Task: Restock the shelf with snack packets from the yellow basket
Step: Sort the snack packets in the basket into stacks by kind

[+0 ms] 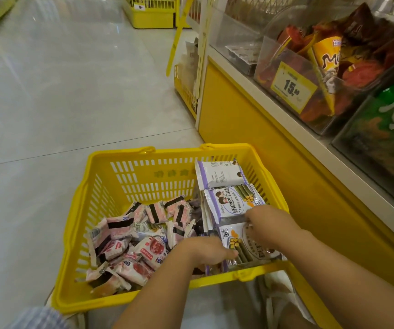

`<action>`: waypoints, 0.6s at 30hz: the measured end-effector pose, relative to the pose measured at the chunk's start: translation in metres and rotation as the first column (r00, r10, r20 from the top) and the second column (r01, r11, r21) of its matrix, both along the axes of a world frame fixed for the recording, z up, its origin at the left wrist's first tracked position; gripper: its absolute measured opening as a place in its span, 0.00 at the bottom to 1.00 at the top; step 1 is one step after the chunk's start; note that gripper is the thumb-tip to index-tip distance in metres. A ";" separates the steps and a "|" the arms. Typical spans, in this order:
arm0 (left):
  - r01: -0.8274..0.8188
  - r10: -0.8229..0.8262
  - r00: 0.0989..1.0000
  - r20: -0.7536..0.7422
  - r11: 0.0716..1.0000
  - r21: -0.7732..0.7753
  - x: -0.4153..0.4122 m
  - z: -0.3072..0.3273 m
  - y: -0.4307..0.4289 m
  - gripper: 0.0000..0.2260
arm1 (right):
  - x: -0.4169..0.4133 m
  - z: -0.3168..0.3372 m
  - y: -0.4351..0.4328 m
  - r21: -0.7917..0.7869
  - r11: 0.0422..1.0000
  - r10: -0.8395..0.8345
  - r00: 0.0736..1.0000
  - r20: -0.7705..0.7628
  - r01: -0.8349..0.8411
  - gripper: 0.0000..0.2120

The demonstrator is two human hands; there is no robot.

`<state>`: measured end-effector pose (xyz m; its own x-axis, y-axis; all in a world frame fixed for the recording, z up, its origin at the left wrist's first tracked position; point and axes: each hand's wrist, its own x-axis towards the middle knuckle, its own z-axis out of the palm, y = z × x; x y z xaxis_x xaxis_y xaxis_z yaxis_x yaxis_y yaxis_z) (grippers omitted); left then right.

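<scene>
1. Pale grey glossy floor tiles (49,91) along a shop aisle, with a yellow-fronted shelf unit (250,129) and its white ledge down the right side.
2. On the floor just beside the base of the unit: yellow slotted plastic basket (158,176), open at the top.
3. Left and near part of the basket: loose heap of small pink-and-white snack packets (129,245) with black bands, lying at all angles.
4. Right part of the basket: larger white-and-purple snack packets (229,203) printed with green rolls. Overlapping in a row from the far wall to the near wall, the farthest one back-side up.
5. Left hand (205,251) inside the basket at the near end of that row. Thumb laid across the face of the nearest packet, fingers out of sight beneath, clamped on it.
6. Right hand (267,226) just beyond, over the middle of the row. Fingers bent, tips on the packets, blurred; pinching or merely touching, cannot tell.
7. On the ledge, bins side by side:
   - clear plastic bin of orange, red and brown packets (347,67), with a yellow price tag (293,87) reading 15 on its front;
   - nearer, a clear plastic bin of green packets (381,134);
   - farther up, a third clear bin (236,43) with a few pale packets low down.
8. Far up the aisle: another yellow bin (151,15) on the floor.
</scene>
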<state>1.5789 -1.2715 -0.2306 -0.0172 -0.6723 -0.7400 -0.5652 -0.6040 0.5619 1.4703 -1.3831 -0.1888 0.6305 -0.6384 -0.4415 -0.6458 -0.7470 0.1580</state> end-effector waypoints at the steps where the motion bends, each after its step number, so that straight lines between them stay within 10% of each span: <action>1: 0.027 -0.027 0.999 0.027 1.000 -0.010 0.007 0.001 0.002 0.22 | 0.003 0.005 0.001 -0.016 1.000 0.002 1.000 0.032 -0.001 0.12; 10: -0.005 0.053 0.966 0.254 0.983 -0.186 0.096 0.022 0.041 0.22 | 0.071 0.014 0.031 0.171 0.959 0.161 0.933 0.322 -0.225 0.14; 18: 0.371 -0.191 0.717 0.671 0.919 -0.134 0.172 0.051 0.102 0.16 | 0.106 -0.049 0.049 0.491 0.829 0.328 0.944 -0.040 -0.268 0.48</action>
<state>1.7514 -1.1695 -0.1800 0.1752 -0.8699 -0.4610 -0.9610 -0.2529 0.1119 1.5767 -1.3342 -0.2380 0.6802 -0.1223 -0.7227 -0.3788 -0.9028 -0.2038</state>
